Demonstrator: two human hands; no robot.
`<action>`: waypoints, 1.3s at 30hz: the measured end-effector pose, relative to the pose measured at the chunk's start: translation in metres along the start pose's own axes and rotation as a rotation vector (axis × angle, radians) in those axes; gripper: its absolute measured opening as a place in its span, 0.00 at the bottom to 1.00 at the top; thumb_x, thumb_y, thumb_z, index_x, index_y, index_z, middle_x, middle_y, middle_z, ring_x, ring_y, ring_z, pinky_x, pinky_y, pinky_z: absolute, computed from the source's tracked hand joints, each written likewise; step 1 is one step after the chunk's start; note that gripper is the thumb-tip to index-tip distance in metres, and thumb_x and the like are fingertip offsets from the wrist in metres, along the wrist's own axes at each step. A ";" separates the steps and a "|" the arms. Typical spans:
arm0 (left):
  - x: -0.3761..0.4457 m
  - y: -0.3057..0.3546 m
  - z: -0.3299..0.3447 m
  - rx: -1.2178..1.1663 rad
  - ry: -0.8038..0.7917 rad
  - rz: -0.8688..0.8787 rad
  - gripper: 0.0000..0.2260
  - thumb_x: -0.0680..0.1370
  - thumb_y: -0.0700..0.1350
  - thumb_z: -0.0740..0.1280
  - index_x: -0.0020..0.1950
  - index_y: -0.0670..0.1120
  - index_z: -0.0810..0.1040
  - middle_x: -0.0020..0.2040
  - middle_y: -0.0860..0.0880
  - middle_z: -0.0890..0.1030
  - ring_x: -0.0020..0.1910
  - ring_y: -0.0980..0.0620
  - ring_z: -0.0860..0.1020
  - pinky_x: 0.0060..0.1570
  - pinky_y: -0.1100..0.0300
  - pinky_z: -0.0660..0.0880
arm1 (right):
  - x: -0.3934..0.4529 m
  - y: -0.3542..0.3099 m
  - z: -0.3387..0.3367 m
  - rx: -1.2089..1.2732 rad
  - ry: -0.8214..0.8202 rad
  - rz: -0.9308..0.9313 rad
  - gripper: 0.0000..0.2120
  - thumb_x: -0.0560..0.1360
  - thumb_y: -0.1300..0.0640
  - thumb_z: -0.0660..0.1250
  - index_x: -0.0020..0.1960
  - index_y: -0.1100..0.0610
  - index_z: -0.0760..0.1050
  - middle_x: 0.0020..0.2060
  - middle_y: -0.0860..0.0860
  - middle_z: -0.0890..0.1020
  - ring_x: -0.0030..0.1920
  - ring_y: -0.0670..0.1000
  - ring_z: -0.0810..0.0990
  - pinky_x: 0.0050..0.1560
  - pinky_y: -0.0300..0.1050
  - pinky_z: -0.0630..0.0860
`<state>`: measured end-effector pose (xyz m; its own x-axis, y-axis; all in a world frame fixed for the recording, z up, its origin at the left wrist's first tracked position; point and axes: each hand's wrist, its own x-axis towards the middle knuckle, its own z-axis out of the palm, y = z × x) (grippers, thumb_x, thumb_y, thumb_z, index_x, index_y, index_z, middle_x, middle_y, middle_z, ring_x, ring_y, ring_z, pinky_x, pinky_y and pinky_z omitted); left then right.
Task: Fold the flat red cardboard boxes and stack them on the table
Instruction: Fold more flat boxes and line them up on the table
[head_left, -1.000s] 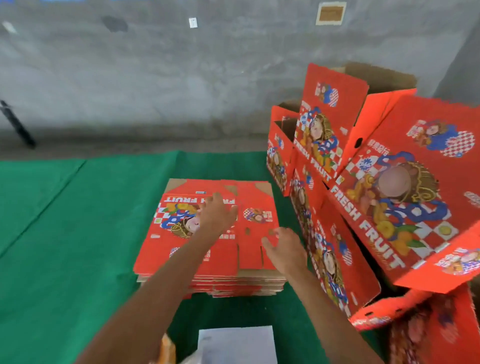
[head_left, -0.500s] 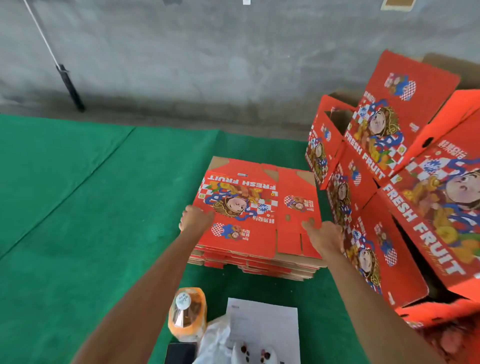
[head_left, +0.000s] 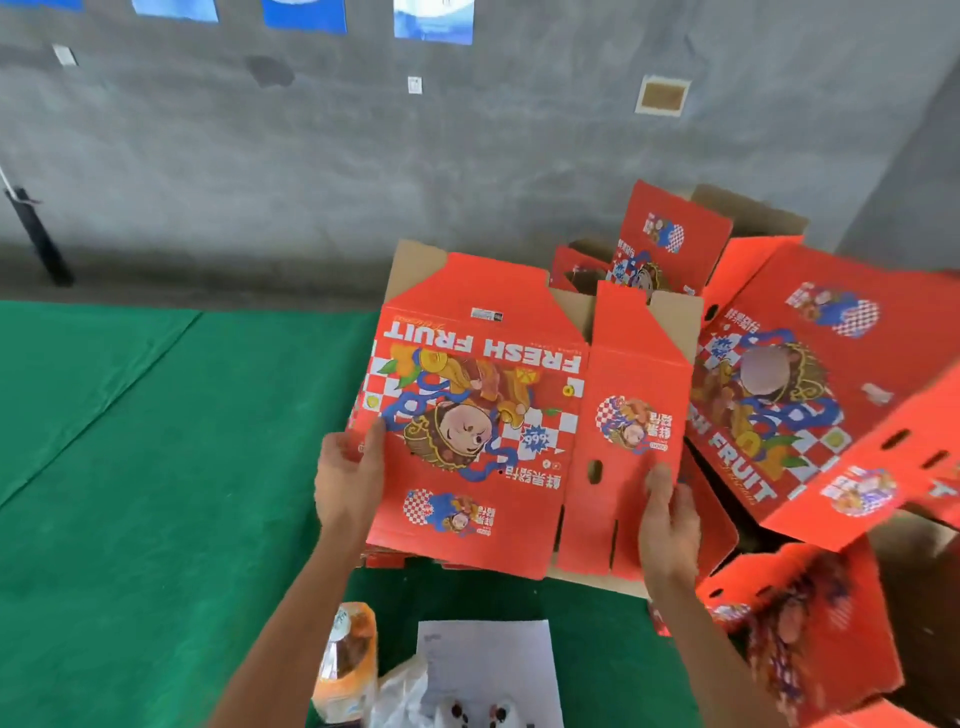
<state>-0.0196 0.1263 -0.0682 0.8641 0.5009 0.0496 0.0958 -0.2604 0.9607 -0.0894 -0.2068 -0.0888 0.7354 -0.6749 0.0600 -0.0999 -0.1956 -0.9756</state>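
Glossy printed cardboard box (head_left: 483, 415) with raw brown flaps, over matt green cloth (head_left: 156, 467).

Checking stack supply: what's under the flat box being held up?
Under the flat box, held by the left hand and right hand, only red stack edges show. The box covers the rest.

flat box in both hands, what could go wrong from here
1. The flat box is held only at its side edges by the left hand and right hand; it may sag or slip while being opened.
2. Folded boxes lean close on the right; swinging flaps could knock them over.
3. The bottle and paper lie just below; a dropped box could hit them.
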 end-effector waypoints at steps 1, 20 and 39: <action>-0.012 0.005 -0.004 -0.030 -0.028 0.045 0.26 0.77 0.73 0.60 0.45 0.51 0.76 0.36 0.56 0.79 0.33 0.62 0.75 0.34 0.60 0.67 | -0.004 -0.008 -0.016 0.047 -0.013 0.002 0.34 0.76 0.22 0.53 0.61 0.47 0.80 0.57 0.42 0.82 0.60 0.51 0.78 0.64 0.51 0.71; -0.274 -0.076 0.033 -0.322 -0.201 -0.307 0.26 0.83 0.62 0.61 0.74 0.46 0.75 0.73 0.43 0.76 0.73 0.40 0.73 0.73 0.39 0.69 | -0.042 0.049 -0.210 0.148 -0.562 0.011 0.14 0.86 0.54 0.60 0.66 0.45 0.81 0.61 0.49 0.85 0.62 0.51 0.83 0.66 0.58 0.77; -0.348 -0.004 0.044 -0.261 -0.513 0.470 0.30 0.84 0.57 0.64 0.83 0.47 0.61 0.81 0.50 0.66 0.80 0.46 0.65 0.72 0.56 0.69 | -0.067 0.028 -0.243 -0.121 -0.177 -0.102 0.42 0.70 0.21 0.62 0.75 0.46 0.69 0.64 0.42 0.77 0.62 0.42 0.77 0.62 0.45 0.75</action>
<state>-0.2988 -0.0837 -0.1013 0.9136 -0.0803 0.3987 -0.4058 -0.1157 0.9066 -0.3043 -0.3394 -0.0687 0.8506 -0.5143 0.1091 -0.0904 -0.3475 -0.9333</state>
